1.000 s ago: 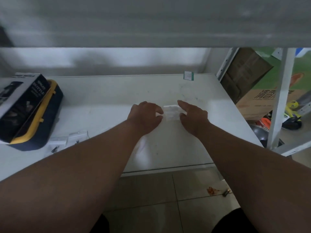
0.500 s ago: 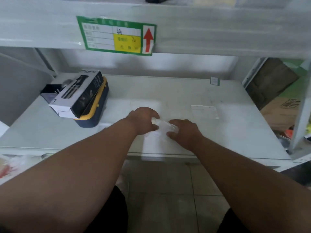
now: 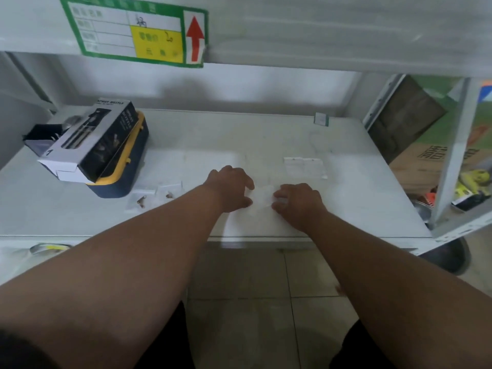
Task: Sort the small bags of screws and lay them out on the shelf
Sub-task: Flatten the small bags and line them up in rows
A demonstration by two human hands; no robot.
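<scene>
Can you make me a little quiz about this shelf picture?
1. True or false: both hands hold the same clear bag.
2. What lies under the black box? A) a blue and yellow case B) a red bucket C) a book
3. Which way does the red arrow on the label point?

Key:
1. True: left hand and right hand pinch its ends above the shelf.
2. A, the case.
3. Up.

Left hand (image 3: pixel 231 189), right hand (image 3: pixel 298 202) curled
</scene>
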